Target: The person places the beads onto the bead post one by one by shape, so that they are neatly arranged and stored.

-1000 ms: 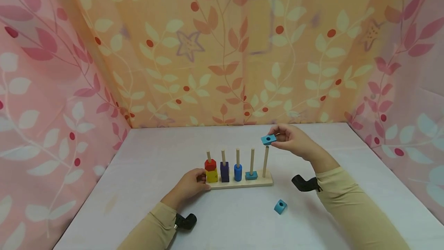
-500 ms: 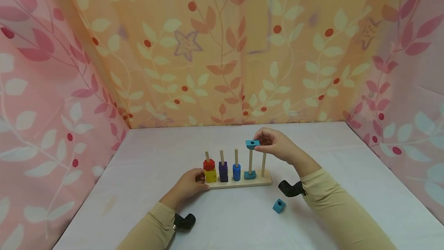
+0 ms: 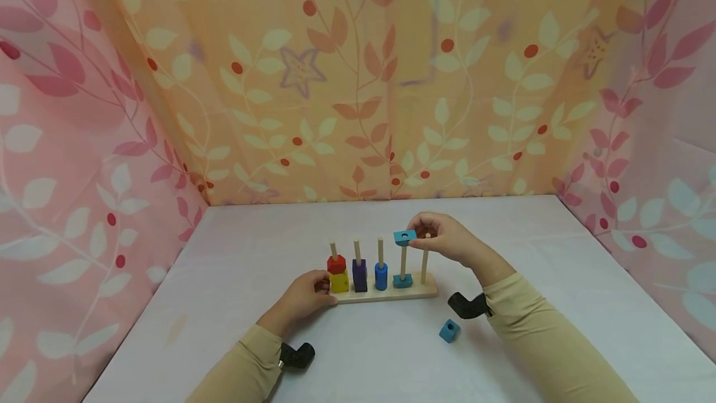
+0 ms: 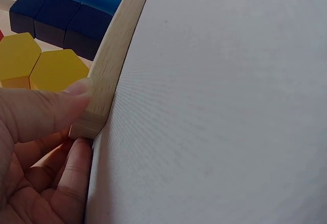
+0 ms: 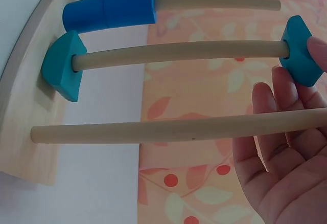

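Observation:
A wooden peg stacker (image 3: 386,296) stands on the table, with five upright pegs. My left hand (image 3: 304,296) grips its left end; in the left wrist view the thumb (image 4: 71,101) presses along the edge of the base. My right hand (image 3: 450,241) pinches a teal block (image 3: 400,238) with a hole through it. In the right wrist view this block (image 5: 294,60) sits at the tip of the fourth peg (image 5: 179,52). Another teal block (image 5: 64,65) rests at that peg's foot. The fifth peg (image 5: 153,131) is bare and passes in front of the right hand's fingers.
Yellow blocks (image 3: 338,282) with a red block (image 3: 336,264) on top fill the first peg. Dark purple blocks (image 3: 360,276) and blue cylinders (image 3: 381,277) sit on the second and third. A loose teal block (image 3: 449,331) lies in front. Patterned cloth (image 3: 358,79) walls the table.
My right hand has moved left from above the fifth peg to the fourth and lowered slightly, bringing the teal block onto its tip. The left hand keeps its grip on the base.

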Action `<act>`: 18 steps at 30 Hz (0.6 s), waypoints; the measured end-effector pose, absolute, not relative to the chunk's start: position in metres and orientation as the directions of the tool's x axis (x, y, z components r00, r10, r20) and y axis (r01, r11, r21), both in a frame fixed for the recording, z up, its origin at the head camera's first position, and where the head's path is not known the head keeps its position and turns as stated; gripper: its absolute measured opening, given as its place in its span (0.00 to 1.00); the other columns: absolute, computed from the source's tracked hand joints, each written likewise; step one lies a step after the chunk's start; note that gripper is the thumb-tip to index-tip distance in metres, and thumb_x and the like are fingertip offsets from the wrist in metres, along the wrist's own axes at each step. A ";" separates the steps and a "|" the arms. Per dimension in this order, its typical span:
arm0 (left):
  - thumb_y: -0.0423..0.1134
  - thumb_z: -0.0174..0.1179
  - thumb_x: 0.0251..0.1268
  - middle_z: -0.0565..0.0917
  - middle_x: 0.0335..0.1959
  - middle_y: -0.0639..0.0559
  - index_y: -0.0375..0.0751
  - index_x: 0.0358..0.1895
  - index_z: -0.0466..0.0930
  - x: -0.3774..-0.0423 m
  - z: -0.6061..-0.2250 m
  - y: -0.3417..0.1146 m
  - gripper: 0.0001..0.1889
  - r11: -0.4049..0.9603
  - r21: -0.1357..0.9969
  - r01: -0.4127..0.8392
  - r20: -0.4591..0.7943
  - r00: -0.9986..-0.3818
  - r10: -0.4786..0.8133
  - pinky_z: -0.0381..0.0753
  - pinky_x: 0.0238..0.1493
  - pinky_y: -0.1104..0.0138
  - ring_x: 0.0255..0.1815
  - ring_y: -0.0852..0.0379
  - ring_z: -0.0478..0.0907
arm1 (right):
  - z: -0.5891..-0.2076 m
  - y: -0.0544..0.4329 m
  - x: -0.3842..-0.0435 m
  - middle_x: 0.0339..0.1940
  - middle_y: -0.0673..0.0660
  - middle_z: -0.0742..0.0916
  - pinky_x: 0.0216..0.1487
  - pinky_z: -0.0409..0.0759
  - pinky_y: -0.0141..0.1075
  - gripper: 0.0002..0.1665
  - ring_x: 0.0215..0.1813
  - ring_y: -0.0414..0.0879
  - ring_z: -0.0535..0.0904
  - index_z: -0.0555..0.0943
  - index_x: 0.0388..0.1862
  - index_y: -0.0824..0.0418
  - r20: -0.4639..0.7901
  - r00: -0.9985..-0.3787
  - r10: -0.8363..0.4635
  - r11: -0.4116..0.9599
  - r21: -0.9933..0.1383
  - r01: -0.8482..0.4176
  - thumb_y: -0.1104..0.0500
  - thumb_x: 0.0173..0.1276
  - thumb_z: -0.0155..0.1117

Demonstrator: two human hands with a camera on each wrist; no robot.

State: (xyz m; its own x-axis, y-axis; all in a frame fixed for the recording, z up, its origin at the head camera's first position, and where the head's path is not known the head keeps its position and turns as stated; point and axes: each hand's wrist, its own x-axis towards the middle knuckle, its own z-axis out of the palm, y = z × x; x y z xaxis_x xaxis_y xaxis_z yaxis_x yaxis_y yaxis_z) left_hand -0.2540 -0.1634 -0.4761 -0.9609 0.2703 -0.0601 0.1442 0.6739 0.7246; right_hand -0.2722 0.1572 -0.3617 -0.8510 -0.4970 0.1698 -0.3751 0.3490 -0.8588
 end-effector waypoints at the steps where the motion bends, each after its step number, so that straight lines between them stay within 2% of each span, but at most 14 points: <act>1: 0.38 0.68 0.49 0.75 0.36 0.54 0.44 0.44 0.76 -0.254 -0.476 -0.163 0.17 0.674 0.726 0.140 -0.063 -0.962 0.267 0.71 0.45 0.60 0.38 0.55 0.69 | -0.363 0.157 -0.272 0.33 0.57 0.80 0.36 0.73 0.36 0.10 0.37 0.50 0.74 0.77 0.38 0.62 0.168 -0.852 -0.496 0.352 -0.858 -0.374 0.60 0.59 0.65; 8: 0.37 0.68 0.49 0.76 0.39 0.52 0.43 0.46 0.76 -0.255 -0.476 -0.164 0.18 0.665 0.735 0.132 -0.066 -0.962 0.264 0.72 0.48 0.58 0.40 0.55 0.71 | -0.374 0.161 -0.275 0.31 0.55 0.78 0.31 0.73 0.34 0.11 0.32 0.48 0.71 0.80 0.38 0.62 0.120 -0.860 -0.495 0.400 -0.848 -0.349 0.59 0.58 0.66; 15: 0.39 0.68 0.49 0.76 0.38 0.54 0.44 0.46 0.76 -0.255 -0.477 -0.164 0.19 0.672 0.728 0.137 -0.066 -0.961 0.268 0.72 0.47 0.59 0.39 0.56 0.70 | -0.390 0.164 -0.276 0.38 0.56 0.81 0.44 0.76 0.39 0.14 0.40 0.48 0.76 0.79 0.41 0.61 0.009 -0.862 -0.506 0.403 -0.881 -0.246 0.56 0.58 0.66; 18: 0.38 0.68 0.49 0.75 0.37 0.54 0.44 0.46 0.76 -0.255 -0.476 -0.164 0.18 0.672 0.726 0.146 -0.063 -0.959 0.276 0.72 0.46 0.60 0.39 0.56 0.70 | -0.396 0.165 -0.276 0.38 0.56 0.81 0.45 0.76 0.39 0.15 0.40 0.47 0.75 0.79 0.42 0.63 -0.018 -0.859 -0.511 0.413 -0.882 -0.228 0.56 0.58 0.66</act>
State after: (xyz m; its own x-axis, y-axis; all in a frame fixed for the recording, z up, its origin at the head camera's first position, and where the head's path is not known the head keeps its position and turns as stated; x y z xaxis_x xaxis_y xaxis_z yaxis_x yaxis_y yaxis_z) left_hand -0.2548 -0.1644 -0.4762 -0.9591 0.2761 -0.0626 0.1461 0.6719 0.7261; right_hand -0.2763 0.1648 -0.3963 -0.8594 -0.5110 -0.0176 -0.2278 0.4134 -0.8816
